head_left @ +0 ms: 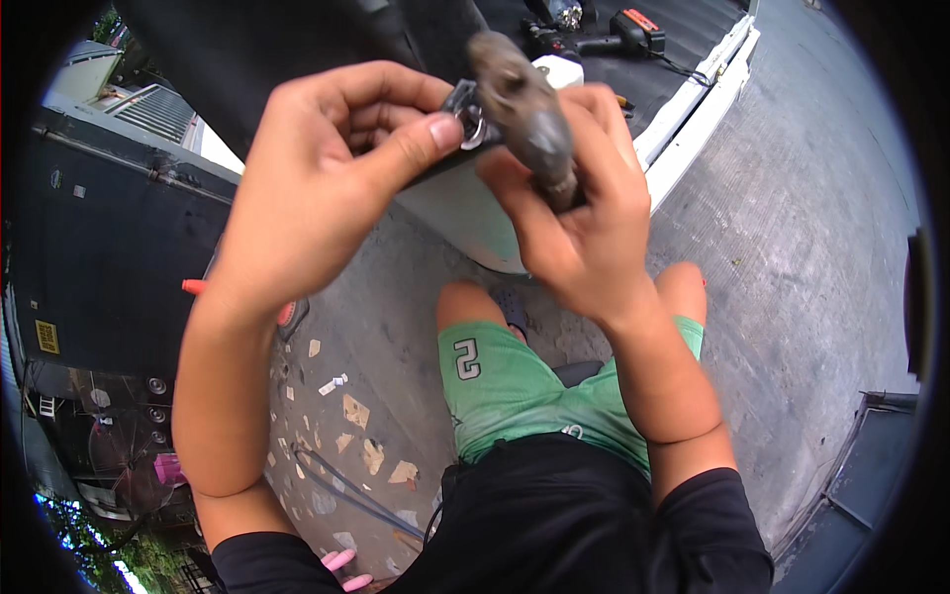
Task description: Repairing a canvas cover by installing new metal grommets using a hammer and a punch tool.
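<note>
My left hand (332,153) is closed, pinching a small black piece with a shiny metal ring (473,124) between thumb and index finger. Right beside it, my right hand (594,218) is wrapped round what looks like a hammer (522,104). Its head is worn, brown and grey, and blurred a little; most of the handle is hidden by my fingers. The hammer's head is close to the small piece, but I cannot tell whether they touch. Both hands are raised over the edge of a black-covered surface (683,94).
A cordless power tool with a black and orange battery (638,32) lies on the far surface. A pale rounded piece (465,213) stands below my hands. Broken chips (373,455) and a grey hose (346,485) lie on the concrete floor (782,247) at the left.
</note>
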`<state>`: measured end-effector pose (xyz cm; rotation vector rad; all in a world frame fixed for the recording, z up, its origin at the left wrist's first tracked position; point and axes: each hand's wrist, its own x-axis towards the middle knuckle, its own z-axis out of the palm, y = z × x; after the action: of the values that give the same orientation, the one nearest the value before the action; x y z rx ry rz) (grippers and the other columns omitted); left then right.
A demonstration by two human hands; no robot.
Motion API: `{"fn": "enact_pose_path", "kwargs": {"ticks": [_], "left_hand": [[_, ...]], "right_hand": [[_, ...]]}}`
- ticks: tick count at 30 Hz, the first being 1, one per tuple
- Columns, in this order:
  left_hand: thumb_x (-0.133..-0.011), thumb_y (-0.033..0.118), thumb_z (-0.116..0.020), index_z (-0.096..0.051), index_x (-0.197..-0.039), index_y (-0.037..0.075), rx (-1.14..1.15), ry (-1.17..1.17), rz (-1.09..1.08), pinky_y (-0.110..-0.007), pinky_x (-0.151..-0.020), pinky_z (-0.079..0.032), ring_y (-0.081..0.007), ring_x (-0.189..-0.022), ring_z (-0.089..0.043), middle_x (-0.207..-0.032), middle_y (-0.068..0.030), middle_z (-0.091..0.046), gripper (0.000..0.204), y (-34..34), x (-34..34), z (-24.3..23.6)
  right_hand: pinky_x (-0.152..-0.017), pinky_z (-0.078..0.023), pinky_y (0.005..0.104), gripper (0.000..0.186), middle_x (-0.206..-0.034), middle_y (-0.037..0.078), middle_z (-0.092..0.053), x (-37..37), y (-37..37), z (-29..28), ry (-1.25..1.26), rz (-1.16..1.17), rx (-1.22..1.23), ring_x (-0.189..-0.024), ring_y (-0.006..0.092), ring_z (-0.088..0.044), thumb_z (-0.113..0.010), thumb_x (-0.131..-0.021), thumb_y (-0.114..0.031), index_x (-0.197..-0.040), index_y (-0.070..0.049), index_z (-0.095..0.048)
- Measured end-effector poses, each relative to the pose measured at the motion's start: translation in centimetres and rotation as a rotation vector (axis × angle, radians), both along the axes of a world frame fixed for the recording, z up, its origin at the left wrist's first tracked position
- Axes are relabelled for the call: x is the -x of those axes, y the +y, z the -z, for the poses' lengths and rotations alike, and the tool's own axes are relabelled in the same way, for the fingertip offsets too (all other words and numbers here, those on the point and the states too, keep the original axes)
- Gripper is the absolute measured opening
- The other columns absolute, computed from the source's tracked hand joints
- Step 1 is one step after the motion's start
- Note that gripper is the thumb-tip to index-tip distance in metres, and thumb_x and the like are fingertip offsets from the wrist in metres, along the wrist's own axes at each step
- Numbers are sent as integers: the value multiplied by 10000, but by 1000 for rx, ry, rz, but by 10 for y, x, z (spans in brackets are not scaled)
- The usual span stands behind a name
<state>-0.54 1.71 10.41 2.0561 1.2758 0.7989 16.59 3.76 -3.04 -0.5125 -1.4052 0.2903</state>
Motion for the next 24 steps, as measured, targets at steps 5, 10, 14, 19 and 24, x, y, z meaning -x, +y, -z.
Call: {"fn": "enact_pose_path", "kwargs": {"ticks": [5, 10, 14, 19, 24], "left_hand": [[-946, 4, -736, -732, -1160, -41, -452, 143, 69, -232, -818, -511, -104, -864, -654, -958, -65, -738, 218, -8, -2, 20], [-826, -44, -757, -740, -1191, -31, -626, 371, 150, -263, -721, -503, -140, -783, -627, -984, -100, -746, 365, -17, 9, 19], [-810, -32, -791, -736, -1218, -23, -579, 193, 21, -245, -674, -472, -120, -705, -567, -925, -62, -719, 412, -14, 2, 31], [-773, -60, -794, -723, -1279, -12, -721, 337, 180, -242, -600, -425, -109, -659, -509, -901, -62, -684, 513, -7, 10, 25], [-696, -87, -774, -739, -1268, 14, -657, 414, 177, -273, -583, -433, -147, -675, -547, -926, -89, -677, 582, -9, 6, 16]], "right_hand": [[-596, -521, 379, 445, -875, 171, -644, -8, -20, 47, -22, -30, -84, -674, 331, -640, -602, -1062, -372, -1165, 60, -575], [-556, -507, 360, 386, -813, 124, -614, -14, -36, 46, -217, -100, -46, -631, 296, -640, -727, -974, -342, -1095, 11, -629], [-546, -501, 368, 410, -784, 90, -599, -18, -45, 29, -369, -95, -101, -614, 272, -631, -782, -889, -322, -1091, 4, -637], [-545, -503, 372, 393, -794, 85, -616, -22, -40, 19, -411, -119, -115, -623, 268, -644, -792, -882, -296, -1093, -3, -636], [-533, -504, 379, 371, -828, 94, -649, -19, -33, 18, -394, -20, -15, -649, 278, -672, -810, -873, -243, -1086, 5, -635]]}}
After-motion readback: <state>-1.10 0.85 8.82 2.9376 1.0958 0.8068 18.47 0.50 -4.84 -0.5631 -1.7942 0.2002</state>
